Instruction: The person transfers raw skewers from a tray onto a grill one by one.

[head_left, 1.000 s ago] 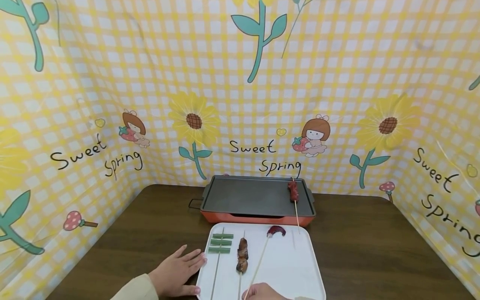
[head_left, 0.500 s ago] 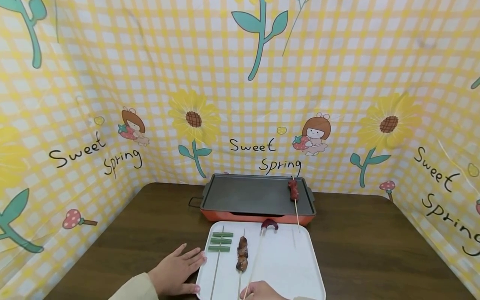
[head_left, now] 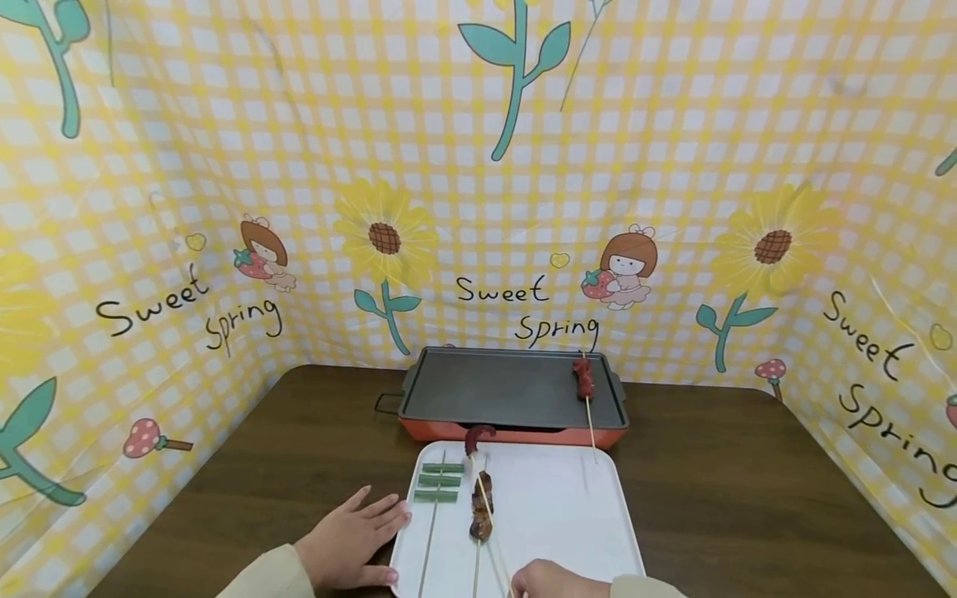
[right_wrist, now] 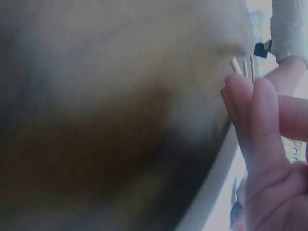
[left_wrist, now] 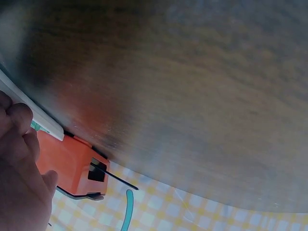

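Note:
In the head view my right hand (head_left: 557,579) pinches the lower end of a skewer (head_left: 474,442) tipped with a dark red, curled piece like an octopus tentacle. This skewer slants up to the left, crossing over a brown meat skewer (head_left: 482,507) on the white tray (head_left: 568,531). A green vegetable skewer (head_left: 439,482) lies at the tray's left side. My left hand (head_left: 351,540) rests with fingers spread, its fingertips at the tray's left rim. In the right wrist view my right hand (right_wrist: 264,130) has thumb and fingers together near several stick ends.
Behind the tray stands an orange griddle (head_left: 486,390) with a dark flat plate and a wire handle at its left. A red meat skewer (head_left: 584,380) lies on its right side, its stick jutting out over the tray. Patterned cloth (head_left: 478,208) surrounds the wooden table (head_left: 718,482).
The tentacle skewer's tip has swung left, from right of the brown meat skewer to above it. My right hand has shifted slightly right. The left hand has stayed put.

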A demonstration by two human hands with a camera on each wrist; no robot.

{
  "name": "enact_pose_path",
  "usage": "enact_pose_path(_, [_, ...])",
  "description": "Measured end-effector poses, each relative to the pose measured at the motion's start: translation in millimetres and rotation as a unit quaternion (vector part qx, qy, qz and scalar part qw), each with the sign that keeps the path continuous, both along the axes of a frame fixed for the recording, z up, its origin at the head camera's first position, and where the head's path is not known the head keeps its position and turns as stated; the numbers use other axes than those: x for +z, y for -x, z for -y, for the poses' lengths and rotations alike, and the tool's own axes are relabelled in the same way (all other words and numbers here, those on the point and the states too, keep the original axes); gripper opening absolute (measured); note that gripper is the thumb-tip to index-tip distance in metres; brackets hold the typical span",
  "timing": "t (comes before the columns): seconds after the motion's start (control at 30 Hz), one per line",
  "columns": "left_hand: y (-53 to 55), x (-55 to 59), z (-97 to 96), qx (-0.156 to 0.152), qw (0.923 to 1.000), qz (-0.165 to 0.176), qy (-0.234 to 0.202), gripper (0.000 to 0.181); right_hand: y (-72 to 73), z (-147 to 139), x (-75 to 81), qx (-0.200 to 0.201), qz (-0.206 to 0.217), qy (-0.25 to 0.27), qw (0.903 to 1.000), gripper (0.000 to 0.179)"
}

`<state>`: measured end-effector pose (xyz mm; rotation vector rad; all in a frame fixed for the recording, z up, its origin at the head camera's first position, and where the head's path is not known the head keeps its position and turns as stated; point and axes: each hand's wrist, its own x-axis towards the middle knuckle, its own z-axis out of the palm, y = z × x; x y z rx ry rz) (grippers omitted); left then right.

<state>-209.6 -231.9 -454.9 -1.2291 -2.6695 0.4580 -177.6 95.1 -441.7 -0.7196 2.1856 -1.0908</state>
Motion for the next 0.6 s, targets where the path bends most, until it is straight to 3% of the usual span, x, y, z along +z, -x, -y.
enact_pose_path(0.2, [-0.3, 2.5, 0.1, 0.007, 0.9998, 0.017, 0.006, 0.076, 6.8, -8, 7.6, 0.046, -0.049, -0.024, 0.9975, 0.009])
enact_pose_path(0.37, [-1.0, 3.5, -0.7, 0.014, 0.9996, 0.018, 0.018, 0.078, 7.1, -11, 21.3, 0.041, -0.008, -0.015, 0.9990, 0.005])
enact_pose_path(0.6, [-1.1, 5.7, -2.7, 0.026, 0.9988, 0.031, 0.026, 0.079, 10.7, -12, 52.1, -0.005, 0.021, -0.019, 0.9996, 0.021])
